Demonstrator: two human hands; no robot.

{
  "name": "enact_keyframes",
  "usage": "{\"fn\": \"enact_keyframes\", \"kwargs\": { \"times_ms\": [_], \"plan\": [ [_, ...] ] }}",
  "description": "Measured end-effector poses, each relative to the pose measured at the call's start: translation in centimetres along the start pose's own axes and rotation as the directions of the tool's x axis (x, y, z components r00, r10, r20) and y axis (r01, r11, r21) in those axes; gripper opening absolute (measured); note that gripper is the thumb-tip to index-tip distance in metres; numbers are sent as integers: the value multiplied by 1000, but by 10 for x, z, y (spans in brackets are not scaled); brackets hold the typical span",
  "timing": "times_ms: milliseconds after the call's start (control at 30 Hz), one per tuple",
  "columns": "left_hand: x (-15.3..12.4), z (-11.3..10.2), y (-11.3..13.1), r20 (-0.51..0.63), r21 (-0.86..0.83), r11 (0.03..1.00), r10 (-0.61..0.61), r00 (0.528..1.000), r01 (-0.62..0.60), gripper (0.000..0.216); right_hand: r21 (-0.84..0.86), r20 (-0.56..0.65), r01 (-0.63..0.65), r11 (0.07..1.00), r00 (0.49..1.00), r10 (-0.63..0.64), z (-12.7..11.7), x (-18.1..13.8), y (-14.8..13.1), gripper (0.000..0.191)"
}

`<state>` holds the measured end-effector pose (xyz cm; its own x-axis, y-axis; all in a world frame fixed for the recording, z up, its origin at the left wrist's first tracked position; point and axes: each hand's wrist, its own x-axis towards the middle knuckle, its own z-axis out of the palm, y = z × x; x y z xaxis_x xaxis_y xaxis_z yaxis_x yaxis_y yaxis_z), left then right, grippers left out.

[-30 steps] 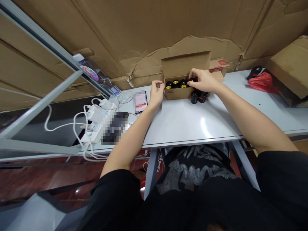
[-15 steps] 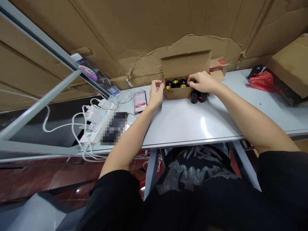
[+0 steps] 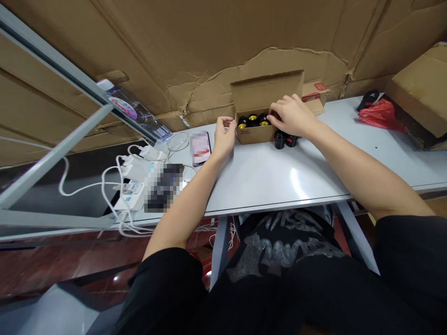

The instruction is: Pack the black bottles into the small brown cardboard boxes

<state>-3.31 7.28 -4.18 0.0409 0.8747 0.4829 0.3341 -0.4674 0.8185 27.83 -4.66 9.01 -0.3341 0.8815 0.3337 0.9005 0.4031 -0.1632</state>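
An open brown cardboard box (image 3: 254, 133) stands on the white table (image 3: 279, 179), its lid flap (image 3: 267, 88) raised at the back. Inside are rows of black lamp sockets with brass threads (image 3: 253, 122). My right hand (image 3: 291, 116) curls over the box's right end, its fingers down among the sockets, and what it grips is mostly hidden. My left hand (image 3: 224, 135) sits at the box's left end, with thumb and forefinger pinched together. Two more black sockets (image 3: 284, 139) stand on the table against the box's front right.
To the left lie a phone (image 3: 200, 148), a blurred dark object (image 3: 163, 187) and a white power strip (image 3: 129, 196) with chargers and tangled cables. A plastic bottle (image 3: 134, 109) rests on a metal bar. A red plastic bag (image 3: 380, 116) lies at right, before a cardboard-covered wall.
My right hand has shifted left and lower over the box, with its fingers more spread. The whole view has tilted slightly. My left hand and the box contents look nearly the same.
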Motion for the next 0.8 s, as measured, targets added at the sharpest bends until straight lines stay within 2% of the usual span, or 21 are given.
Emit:
{"fn": "enact_keyframes", "kwargs": {
  "times_ms": [100,167,300,367,433,500,600,700,800],
  "plan": [
    [-1,1,10,-60,-30,994,-106,993,104,20,-15,-58,39,999,997,-40,-8,-5,-7,37],
    [-2,1,15,-69,-40,994,-100,993,97,17,-59,-51,54,997,997,-57,-14,-11,-18,35],
    [-2,1,20,-69,-35,996,-90,994,88,21,-377,59,72,924,997,-54,-25,-27,-57,25],
    [-3,0,20,-62,-22,996,-84,995,83,21,-489,151,100,867,988,-28,-30,-35,-79,36],
    [-3,-1,20,-58,-16,997,-70,996,69,20,-523,201,114,845,980,-8,-33,-42,-97,51],
    [-4,-2,21,-61,-17,998,-60,996,59,19,-477,237,179,860,969,-70,-31,-46,-109,57],
    [-5,-2,23,-71,-14,997,-72,995,71,15,-356,279,273,894,944,-177,-18,-49,-115,44],
    [-7,-2,28,-69,-12,995,-96,993,95,14,-196,299,287,938,928,-221,0,-48,-114,35],
    [-9,-3,33,-63,-8,995,-102,993,102,18,53,271,294,954,916,-297,11,-43,-107,29]
  ]
}}
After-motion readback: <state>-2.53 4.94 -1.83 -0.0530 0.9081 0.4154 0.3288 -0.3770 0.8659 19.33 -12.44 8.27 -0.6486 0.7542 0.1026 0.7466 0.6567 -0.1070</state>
